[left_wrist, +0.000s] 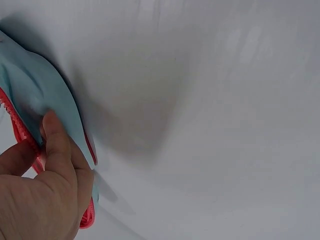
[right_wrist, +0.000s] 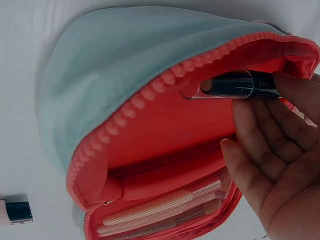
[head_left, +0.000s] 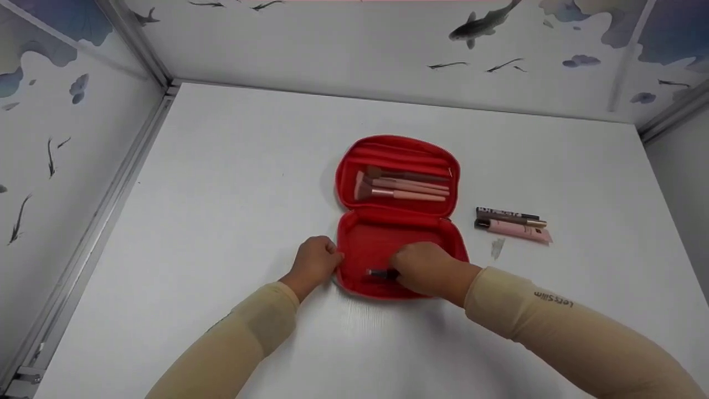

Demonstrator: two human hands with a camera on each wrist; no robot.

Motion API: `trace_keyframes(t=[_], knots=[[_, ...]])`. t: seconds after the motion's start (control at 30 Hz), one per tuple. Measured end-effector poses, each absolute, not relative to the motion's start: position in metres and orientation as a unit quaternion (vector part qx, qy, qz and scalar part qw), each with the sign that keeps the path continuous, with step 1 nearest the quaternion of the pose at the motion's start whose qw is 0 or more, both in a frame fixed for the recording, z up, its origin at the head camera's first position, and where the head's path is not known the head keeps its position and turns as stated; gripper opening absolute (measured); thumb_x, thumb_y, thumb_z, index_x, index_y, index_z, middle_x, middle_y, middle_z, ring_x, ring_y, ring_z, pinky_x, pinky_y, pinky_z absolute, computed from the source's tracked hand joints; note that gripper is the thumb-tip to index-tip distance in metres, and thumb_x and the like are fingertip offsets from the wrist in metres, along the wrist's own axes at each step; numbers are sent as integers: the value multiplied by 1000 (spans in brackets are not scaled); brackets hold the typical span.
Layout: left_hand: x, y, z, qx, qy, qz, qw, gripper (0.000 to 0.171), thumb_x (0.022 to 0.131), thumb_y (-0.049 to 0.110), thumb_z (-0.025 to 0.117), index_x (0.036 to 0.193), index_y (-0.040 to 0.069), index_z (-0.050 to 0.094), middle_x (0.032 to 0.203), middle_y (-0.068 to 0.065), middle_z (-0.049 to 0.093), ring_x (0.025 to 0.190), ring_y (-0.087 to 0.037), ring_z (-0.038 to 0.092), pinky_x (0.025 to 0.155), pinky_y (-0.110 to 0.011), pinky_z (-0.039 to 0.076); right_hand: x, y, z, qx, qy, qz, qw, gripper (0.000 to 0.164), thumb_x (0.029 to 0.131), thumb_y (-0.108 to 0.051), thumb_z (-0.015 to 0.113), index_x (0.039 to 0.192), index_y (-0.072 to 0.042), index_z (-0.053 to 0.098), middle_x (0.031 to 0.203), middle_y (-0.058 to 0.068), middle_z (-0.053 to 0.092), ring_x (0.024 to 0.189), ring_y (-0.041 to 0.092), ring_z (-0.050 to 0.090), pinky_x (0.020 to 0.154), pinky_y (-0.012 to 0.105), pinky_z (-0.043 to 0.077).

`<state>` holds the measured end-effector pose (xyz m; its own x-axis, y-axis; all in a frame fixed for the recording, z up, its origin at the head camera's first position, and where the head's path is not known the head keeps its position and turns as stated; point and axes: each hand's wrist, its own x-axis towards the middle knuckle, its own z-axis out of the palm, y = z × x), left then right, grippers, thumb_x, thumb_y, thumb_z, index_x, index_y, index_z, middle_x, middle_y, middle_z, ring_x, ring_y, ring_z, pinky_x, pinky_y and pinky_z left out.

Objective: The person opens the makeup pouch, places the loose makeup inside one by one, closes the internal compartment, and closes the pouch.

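Observation:
A cosmetic bag, pale blue-green outside and red inside, lies unzipped; in the head view its lower half [head_left: 368, 238] is nearest me. My left hand [head_left: 316, 259] pinches the bag's left rim, and the left wrist view shows finger and thumb on either side of the zipper edge [left_wrist: 19, 117]. Inside the lower half, my right hand [head_left: 424, 269] holds a black cosmetic tube [right_wrist: 240, 84] with a clear end, thumb on one side and fingers on the other. Lettering on the tube is only partly legible. Several makeup brushes [head_left: 410, 194] sit behind mesh in the raised half.
To the right of the bag, a pink squeeze tube [head_left: 518, 230] with a black cap lies beside slim dark pencil-like sticks [head_left: 507, 215]. A small translucent greyish piece [head_left: 497, 248] is just below them. Printed panels [head_left: 354, 55] border the white table [head_left: 232, 166].

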<state>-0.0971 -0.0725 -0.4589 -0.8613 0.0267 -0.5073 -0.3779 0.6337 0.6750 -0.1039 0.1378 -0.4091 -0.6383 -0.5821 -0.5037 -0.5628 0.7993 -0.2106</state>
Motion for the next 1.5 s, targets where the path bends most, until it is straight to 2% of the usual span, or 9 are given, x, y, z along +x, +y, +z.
trace_keyframes(t=[0.43,0.83,1.23,1.5], knots=[[-98,-74,-459,-96,867,428,237,17,89,7,59,73,9,54,65,-2,54,65,-14,48,54,-22,40,-105,129,-423,-311,897,-6,313,26,76,-18,82,99,-14,72,71,-4,62,76,16,59,82,36,54],[-99,-73,-456,-81,878,409,234,18,87,4,58,71,9,51,64,-1,49,67,-15,47,56,-24,39,-107,132,-428,-308,899,3,310,25,76,-19,82,97,-15,69,70,-5,60,77,15,59,81,35,54],[-99,-73,-455,-71,883,405,226,20,86,4,58,69,10,50,61,0,48,66,-14,45,56,-23,37,-113,139,-428,-335,891,6,307,25,81,-26,78,101,-14,70,76,-3,63,78,16,59,81,35,54],[-97,-73,-454,-74,882,405,231,19,88,5,59,71,10,51,64,0,48,67,-15,46,56,-23,38,-111,152,-427,-336,895,-26,293,32,80,-25,80,108,-16,69,83,-3,65,81,15,59,80,34,54]])
